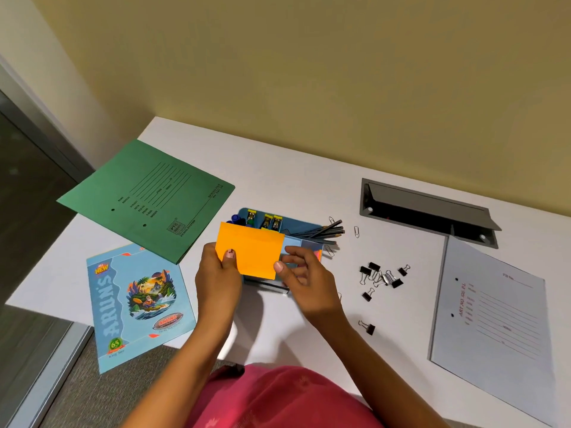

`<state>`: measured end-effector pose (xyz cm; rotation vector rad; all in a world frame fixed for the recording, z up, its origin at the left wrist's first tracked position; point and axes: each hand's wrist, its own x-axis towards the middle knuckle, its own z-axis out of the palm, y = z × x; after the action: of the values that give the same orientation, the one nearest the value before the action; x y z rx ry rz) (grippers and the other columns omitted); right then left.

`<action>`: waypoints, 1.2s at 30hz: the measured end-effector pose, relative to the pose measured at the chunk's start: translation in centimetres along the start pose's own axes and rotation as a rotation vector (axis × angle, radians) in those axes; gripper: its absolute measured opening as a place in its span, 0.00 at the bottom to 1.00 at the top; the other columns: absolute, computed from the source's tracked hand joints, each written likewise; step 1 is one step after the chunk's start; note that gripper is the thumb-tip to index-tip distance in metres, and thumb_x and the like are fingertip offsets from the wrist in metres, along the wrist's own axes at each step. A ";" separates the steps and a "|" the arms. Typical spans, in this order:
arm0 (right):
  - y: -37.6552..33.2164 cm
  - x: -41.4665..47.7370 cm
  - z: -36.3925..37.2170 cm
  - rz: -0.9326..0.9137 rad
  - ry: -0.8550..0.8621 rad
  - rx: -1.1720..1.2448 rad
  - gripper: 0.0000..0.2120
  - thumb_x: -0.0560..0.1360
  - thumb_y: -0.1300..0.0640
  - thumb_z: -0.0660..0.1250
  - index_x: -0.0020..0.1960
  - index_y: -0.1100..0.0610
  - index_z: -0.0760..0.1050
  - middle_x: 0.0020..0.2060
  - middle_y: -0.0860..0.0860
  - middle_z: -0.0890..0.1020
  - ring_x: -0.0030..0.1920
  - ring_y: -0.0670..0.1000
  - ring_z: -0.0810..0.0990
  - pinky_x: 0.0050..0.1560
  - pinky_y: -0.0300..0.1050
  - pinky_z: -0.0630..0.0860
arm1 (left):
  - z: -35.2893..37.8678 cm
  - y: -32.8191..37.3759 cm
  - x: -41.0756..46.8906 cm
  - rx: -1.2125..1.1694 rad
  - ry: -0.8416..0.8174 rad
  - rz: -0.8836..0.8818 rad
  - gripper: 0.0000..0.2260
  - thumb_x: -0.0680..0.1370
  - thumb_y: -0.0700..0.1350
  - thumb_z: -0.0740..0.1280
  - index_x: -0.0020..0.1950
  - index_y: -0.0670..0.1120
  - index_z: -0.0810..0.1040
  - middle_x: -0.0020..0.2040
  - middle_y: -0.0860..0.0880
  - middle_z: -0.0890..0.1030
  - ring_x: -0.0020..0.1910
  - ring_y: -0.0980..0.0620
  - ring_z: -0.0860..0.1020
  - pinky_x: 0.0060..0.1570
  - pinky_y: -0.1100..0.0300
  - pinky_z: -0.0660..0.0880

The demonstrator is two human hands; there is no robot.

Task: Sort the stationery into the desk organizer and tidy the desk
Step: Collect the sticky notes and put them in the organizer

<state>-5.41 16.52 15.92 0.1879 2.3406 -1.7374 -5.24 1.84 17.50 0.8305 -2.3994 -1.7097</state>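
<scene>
Stationery is lying scattered across the white desk as I am watching the feed from my end. At centre frame, the left hand is pinching the lower left corner of a square orange sticky-note pad, thumb pressed on its face. The right hand is gripping the pad's right edge between thumb and curled fingers. The pad is being held over the blue plastic desk organizer, hiding much of it from me. Above the pad's top edge I am seeing blue pens and small metal staplers with yellow ends standing in the organizer, and a bundle of grey pencils leaning out to the right. Black binder clips are lying in a loose cluster right of centre, with wire paper clips nearer the organizer's right side. A green card file folder is overhanging the desk at upper left, a light blue illustrated notebook is overhanging at lower left, and a pale grey file folder is lying at the right edge.
</scene>
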 end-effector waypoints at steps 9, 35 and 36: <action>0.1 -0.2 -1.5 0.009 0.090 0.105 0.08 0.75 0.60 0.69 0.53 0.61 0.78 0.42 0.55 0.81 0.35 0.45 0.79 0.32 0.33 0.75 | 1.6 -0.7 -0.7 -0.089 -0.278 0.022 0.06 0.81 0.44 0.60 0.56 0.49 0.74 0.47 0.49 0.79 0.44 0.48 0.76 0.43 0.54 0.71; 3.8 -4.3 -8.9 -0.147 0.723 -0.019 0.03 0.76 0.59 0.68 0.45 0.58 0.76 0.34 0.53 0.81 0.33 0.58 0.80 0.32 0.39 0.77 | 12.9 -1.0 0.9 0.427 -0.396 0.190 0.12 0.69 0.45 0.77 0.41 0.45 0.74 0.44 0.46 0.79 0.45 0.48 0.77 0.39 0.59 0.69; 3.9 -4.4 -9.0 -0.152 0.725 -0.023 0.03 0.76 0.59 0.68 0.44 0.57 0.76 0.33 0.54 0.80 0.33 0.58 0.80 0.32 0.39 0.77 | 12.8 -0.9 0.9 0.442 -0.391 0.200 0.11 0.70 0.44 0.76 0.41 0.45 0.74 0.44 0.48 0.78 0.44 0.49 0.76 0.38 0.60 0.68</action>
<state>-1.18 26.37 15.85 0.7684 2.9196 -1.9434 -10.34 12.13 11.64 0.2800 -3.0622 -1.3909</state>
